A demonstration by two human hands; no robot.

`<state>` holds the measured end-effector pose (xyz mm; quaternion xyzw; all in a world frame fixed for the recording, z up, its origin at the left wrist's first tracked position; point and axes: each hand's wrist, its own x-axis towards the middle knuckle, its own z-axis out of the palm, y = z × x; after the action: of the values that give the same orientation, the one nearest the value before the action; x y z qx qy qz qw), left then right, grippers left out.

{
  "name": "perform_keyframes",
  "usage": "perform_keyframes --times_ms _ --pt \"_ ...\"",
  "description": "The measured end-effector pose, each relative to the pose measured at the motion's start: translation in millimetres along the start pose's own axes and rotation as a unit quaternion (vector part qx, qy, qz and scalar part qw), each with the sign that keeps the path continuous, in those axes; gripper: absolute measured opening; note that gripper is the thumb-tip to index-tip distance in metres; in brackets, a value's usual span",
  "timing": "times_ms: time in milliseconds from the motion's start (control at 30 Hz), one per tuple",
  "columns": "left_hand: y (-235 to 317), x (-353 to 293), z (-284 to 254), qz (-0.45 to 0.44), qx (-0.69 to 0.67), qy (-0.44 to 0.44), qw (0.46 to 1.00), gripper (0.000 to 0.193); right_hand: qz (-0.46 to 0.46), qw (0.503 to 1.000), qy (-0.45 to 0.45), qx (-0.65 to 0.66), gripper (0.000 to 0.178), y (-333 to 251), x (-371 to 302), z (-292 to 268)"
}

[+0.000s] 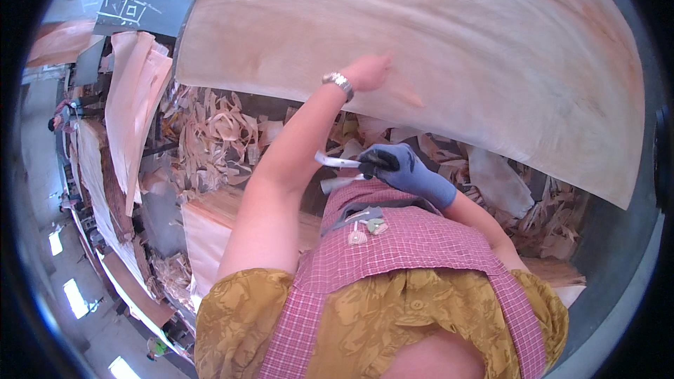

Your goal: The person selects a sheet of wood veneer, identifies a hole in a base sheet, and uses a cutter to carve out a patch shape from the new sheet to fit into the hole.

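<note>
My left hand [371,73], bare and with a metal-banded watch [339,85] at the wrist, is over the near part of a large pale wood veneer sheet [281,42]. Its fingers look curled in but are blurred, so anything inside them is hidden. A small orange-brown patch [408,97] shows on the sheet just right of that hand. In front of my waist, my right hand [404,168] wears a blue-grey glove with dark fingertips. It is closed around a slim white tool [338,161] that sticks out leftward; I cannot make out its kind.
Torn veneer scraps [217,126] heap up under the sheet's near edge. Stacked veneer [210,228] stands by my left side, and long veneer sheets [133,98] hang farther left. A dark board [144,3] with white marks is at the far left. Other people [64,116] are in the distance.
</note>
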<state>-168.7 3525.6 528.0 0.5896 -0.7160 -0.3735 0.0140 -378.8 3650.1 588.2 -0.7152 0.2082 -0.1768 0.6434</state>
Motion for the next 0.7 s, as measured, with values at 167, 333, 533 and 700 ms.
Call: perform_keyframes --times_ms 167,333,533,700 --pt "12 -41 48 0.056 0.116 0.190 0.973 0.030 0.001 0.986 0.114 -0.121 0.018 -7 -14 -20" --pt "-2 -54 86 0.126 0.045 0.373 0.918 0.034 0.227 0.908 0.294 0.196 0.021 31 37 -46" --pt "-2 -51 78 0.107 0.050 0.370 0.922 0.043 0.323 0.861 0.311 0.242 0.019 102 53 -54" --pt "-10 -41 69 0.132 0.174 0.327 0.919 0.046 0.336 0.858 0.316 0.227 0.019 90 48 -51"
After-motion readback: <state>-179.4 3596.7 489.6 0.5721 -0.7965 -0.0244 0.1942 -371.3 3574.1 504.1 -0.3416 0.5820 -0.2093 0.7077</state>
